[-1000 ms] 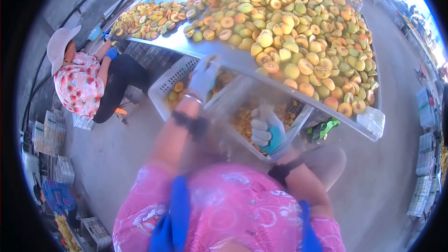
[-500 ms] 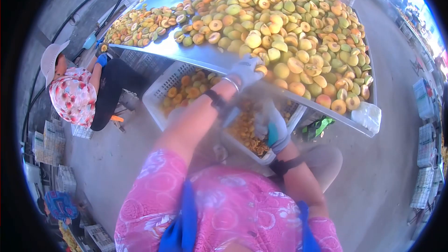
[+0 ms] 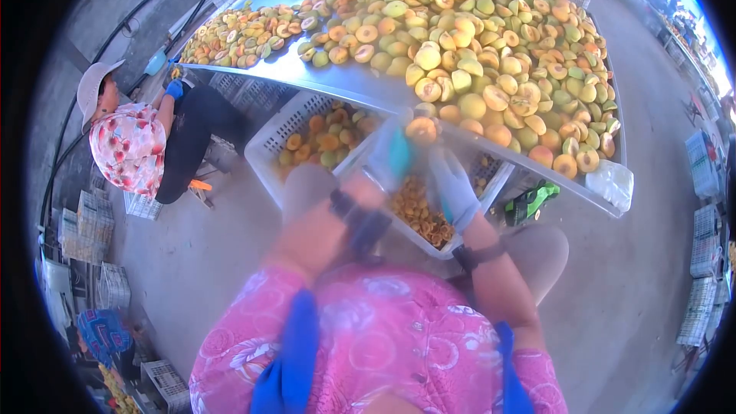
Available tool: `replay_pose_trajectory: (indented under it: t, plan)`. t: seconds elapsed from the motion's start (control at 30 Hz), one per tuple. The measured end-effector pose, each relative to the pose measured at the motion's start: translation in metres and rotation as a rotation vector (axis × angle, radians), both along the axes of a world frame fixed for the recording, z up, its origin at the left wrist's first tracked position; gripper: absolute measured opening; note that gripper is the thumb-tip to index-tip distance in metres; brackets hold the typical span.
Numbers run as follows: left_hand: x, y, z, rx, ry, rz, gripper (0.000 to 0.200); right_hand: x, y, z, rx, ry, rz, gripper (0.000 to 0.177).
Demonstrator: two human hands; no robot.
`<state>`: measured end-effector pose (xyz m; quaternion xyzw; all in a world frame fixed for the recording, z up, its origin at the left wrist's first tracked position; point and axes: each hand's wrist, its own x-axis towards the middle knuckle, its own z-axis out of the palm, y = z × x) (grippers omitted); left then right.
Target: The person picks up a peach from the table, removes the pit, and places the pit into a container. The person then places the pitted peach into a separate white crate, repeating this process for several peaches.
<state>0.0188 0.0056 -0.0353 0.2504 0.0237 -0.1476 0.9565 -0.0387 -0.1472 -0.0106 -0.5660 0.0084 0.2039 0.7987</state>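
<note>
Both of my hands wear pale gloves with teal patches. My left hand [image 3: 389,157] is smeared by motion just below the tray's front edge, its fingers not clear. Close by on its right is my right hand [image 3: 454,188], over the crate of small pieces, fingers pointing up and blurred near the tips. A halved fruit [image 3: 422,130] shows right above and between them, but which hand touches it I cannot tell. Many yellow-green halved fruits [image 3: 529,54] are heaped on the metal tray [image 3: 353,90]. Orange-brown pieces [image 3: 422,211] fill the crate [image 3: 443,251] below.
A white crate [image 3: 264,140] of halved fruits stands to the left. A seated person [image 3: 126,142] with blue gloves works at the tray's left end. A clear block-like item [image 3: 611,184] lies on the tray's right corner; a green bag [image 3: 533,201] is below. Stacked crates [image 3: 704,238] stand far right.
My left hand has drawn back from the fruit heap to below the tray's edge, beside my right hand. My right hand has risen slightly. The whole view has shifted a little.
</note>
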Motion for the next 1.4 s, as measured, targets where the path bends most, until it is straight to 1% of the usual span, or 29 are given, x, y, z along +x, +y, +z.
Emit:
replay_pose_trajectory:
  t: [0.07,0.17,0.23,0.27,0.3,0.33,0.37,0.43,0.47,0.53,0.57,0.6,0.63,0.67,0.73,0.77,0.8,0.87,0.93,1.0,1.07,1.1,1.17,1.23,1.27,1.3,1.33,1.37,1.4]
  plan:
    - [-0.005,-0.001,-0.01,0.201,-0.102,0.111,0.039,0.0,0.0,0.0,-0.019,0.007,0.004,0.03]
    - [-0.007,0.002,-0.026,0.287,-0.151,0.133,0.038,0.005,0.001,-0.013,-0.048,-0.046,0.034,0.033]
    - [-0.006,0.003,-0.032,0.35,-0.225,0.14,0.037,0.012,0.007,-0.028,-0.195,-0.258,-0.032,0.041]
    - [-0.006,0.003,-0.035,0.412,-0.299,0.146,0.035,0.014,0.009,-0.034,-0.195,-0.257,-0.032,0.041]
    - [-0.006,-0.001,-0.038,0.412,-0.298,0.146,0.035,0.014,0.012,-0.037,-0.243,-0.292,-0.048,0.046]
    - [-0.007,-0.007,-0.042,0.438,-0.222,0.229,0.034,0.014,0.013,-0.039,-0.291,-0.326,-0.064,0.05]
    - [-0.006,-0.01,-0.046,0.465,-0.142,0.31,0.033,0.015,0.012,-0.041,-0.288,-0.321,-0.065,0.05]
    - [-0.012,-0.011,-0.034,0.471,-0.186,0.282,0.033,0.013,0.009,-0.037,-0.417,-0.281,0.075,0.055]
    - [-0.015,-0.012,-0.025,0.474,-0.232,0.257,0.034,0.01,0.008,-0.031,-0.415,-0.279,0.075,0.055]
    - [-0.017,-0.016,-0.017,0.499,-0.207,0.283,0.037,0.006,0.007,-0.016,-0.399,-0.105,0.151,0.054]
    - [-0.018,-0.017,-0.016,0.521,-0.184,0.31,0.04,0.004,0.007,-0.018,-0.398,-0.102,0.151,0.054]
    - [-0.002,-0.002,-0.048,0.522,-0.183,0.309,0.04,0.001,0.006,-0.021,-0.316,-0.097,0.169,0.05]
    - [0.025,0.026,-0.109,0.219,-0.163,0.123,0.045,-0.001,0.006,-0.023,-0.234,-0.092,0.186,0.047]
    - [0.039,0.041,-0.142,-0.084,-0.14,-0.062,0.049,-0.004,0.004,-0.017,-0.233,-0.089,0.187,0.047]
    - [-0.001,0.016,-0.05,0.373,0.031,0.041,0.053,-0.009,0.002,0.003,-0.108,0.128,0.246,0.04]
    - [-0.022,0.002,0.001,0.584,0.138,0.053,0.056,-0.007,0.003,0.003,-0.105,0.131,0.244,0.04]
    - [-0.026,-0.002,0.003,0.586,0.143,0.048,0.056,-0.006,0.003,0.002,-0.115,0.129,0.231,0.038]
    - [-0.031,-0.015,0.002,0.913,-0.218,0.305,0.058,-0.005,0.003,-0.007,-0.128,0.132,0.216,0.035]
    - [-0.037,-0.025,0.014,0.831,-0.147,0.318,0.058,-0.003,0.004,-0.018,-0.049,0.032,0.197,0.034]
    - [-0.04,-0.025,0.023,0.748,-0.076,0.336,0.058,-0.005,-0.001,-0.012,-0.007,0.08,0.237,0.034]
    - [-0.041,-0.015,0.027,0.493,0.005,0.082,0.058,-0.004,-0.006,-0.01,0.033,0.133,0.28,0.035]
    - [-0.043,-0.015,0.025,0.494,0.007,0.088,0.058,-0.002,-0.011,-0.013,0.039,0.186,0.342,0.034]
    - [-0.044,-0.014,0.023,0.89,-0.204,0.233,0.061,0.001,-0.01,-0.017,0.046,0.246,0.4,0.038]
    - [-0.05,-0.015,0.035,0.901,-0.103,0.19,0.063,0.002,-0.006,-0.02,-0.061,0.037,0.394,0.037]
    - [-0.052,-0.016,0.04,0.913,-0.012,0.152,0.065,0.002,-0.008,-0.018,-0.062,0.039,0.393,0.037]
    - [-0.049,-0.011,0.037,0.911,-0.009,0.151,0.065,0.001,-0.012,-0.015,0.057,0.184,0.454,0.036]
    - [-0.042,-0.004,0.029,0.801,-0.122,0.078,0.064,0.001,-0.015,-0.013,0.178,0.326,0.515,0.034]
    - [-0.036,0.002,0.016,0.686,-0.231,0.005,0.063,0.001,-0.015,-0.015,0.177,0.328,0.516,0.034]
    - [-0.029,0.008,-0.014,0.686,-0.23,0.006,0.063,0.002,-0.016,-0.019,0.256,0.38,0.574,0.033]
